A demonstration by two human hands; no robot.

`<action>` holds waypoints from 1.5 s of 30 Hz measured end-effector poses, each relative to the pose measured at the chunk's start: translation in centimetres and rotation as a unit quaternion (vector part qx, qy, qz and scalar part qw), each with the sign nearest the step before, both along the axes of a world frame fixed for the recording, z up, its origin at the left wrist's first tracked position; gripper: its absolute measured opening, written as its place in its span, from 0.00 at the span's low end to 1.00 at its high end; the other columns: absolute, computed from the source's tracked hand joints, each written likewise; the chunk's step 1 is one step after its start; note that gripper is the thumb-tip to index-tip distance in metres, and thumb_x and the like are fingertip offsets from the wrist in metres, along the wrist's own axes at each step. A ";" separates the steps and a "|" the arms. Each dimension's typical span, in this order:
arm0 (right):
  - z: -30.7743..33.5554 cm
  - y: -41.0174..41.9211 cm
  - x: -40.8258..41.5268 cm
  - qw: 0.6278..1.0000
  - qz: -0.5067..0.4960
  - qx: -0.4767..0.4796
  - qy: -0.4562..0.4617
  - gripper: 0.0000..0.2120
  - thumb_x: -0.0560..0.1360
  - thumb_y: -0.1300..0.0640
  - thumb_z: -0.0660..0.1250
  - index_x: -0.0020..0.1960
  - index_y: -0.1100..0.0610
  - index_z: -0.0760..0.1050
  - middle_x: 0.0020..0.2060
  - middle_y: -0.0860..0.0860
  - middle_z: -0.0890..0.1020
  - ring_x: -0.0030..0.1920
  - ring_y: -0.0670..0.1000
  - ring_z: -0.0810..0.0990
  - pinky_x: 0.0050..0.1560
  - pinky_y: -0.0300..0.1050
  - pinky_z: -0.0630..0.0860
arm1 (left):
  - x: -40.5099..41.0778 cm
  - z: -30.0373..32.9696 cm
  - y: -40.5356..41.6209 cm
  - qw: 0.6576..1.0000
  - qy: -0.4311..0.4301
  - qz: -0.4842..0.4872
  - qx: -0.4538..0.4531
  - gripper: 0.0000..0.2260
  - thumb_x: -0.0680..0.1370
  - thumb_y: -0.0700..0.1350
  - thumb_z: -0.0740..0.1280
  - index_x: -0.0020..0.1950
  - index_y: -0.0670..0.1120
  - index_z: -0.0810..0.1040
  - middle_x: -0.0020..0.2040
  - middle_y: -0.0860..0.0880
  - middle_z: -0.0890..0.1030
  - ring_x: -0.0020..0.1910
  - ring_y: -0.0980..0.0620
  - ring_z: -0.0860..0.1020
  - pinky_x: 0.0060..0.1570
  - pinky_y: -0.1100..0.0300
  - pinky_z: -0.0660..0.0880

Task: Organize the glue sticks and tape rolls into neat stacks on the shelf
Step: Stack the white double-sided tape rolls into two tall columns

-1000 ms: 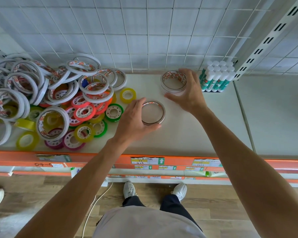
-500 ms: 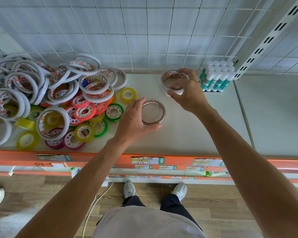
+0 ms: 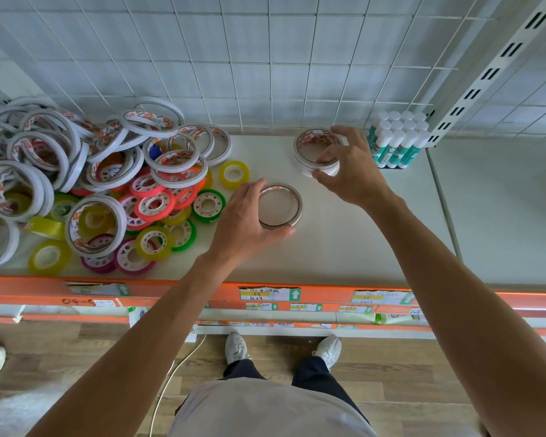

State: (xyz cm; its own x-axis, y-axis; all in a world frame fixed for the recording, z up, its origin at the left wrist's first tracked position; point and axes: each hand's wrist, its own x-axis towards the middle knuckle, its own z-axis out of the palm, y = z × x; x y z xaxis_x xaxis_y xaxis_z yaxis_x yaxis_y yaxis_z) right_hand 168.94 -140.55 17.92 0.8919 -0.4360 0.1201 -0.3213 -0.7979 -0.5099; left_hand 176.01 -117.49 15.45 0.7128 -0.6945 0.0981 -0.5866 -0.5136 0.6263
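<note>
Gripping separate tape stacks on the shelf [image 3: 344, 247]: left hand [image 3: 243, 222] near stack [image 3: 281, 205], right hand [image 3: 350, 171] far stack [image 3: 312, 149].

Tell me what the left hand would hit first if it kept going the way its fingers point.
Likely nothing but bare shelf: the left hand, gripping a tape roll, points right, short of the tape stack. Depth is unclear.

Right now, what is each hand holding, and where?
Left hand grips a tape roll by its outer rim. Right hand holds the small tape stack around its sides.
</note>
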 end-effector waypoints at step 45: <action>-2.8 4.7 -6.2 0.971 -0.190 0.112 -0.093 0.28 0.73 0.56 0.70 0.72 0.59 0.70 0.66 0.55 0.74 0.65 0.54 0.74 0.65 0.42 0.68 | 5.4 4.7 -12.5 0.996 -0.037 -0.077 0.009 0.41 0.61 0.64 0.73 0.67 0.43 0.71 0.61 0.44 0.76 0.59 0.45 0.75 0.53 0.57 0.69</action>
State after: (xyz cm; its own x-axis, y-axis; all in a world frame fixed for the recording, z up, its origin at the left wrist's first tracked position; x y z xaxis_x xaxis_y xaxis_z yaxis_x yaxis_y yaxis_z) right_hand 162.70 -135.85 15.10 0.6338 -0.7627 0.1284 -0.4566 -0.5030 -0.7339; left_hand 181.39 -129.97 20.11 0.5885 -0.7975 0.1327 -0.7036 -0.4243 0.5700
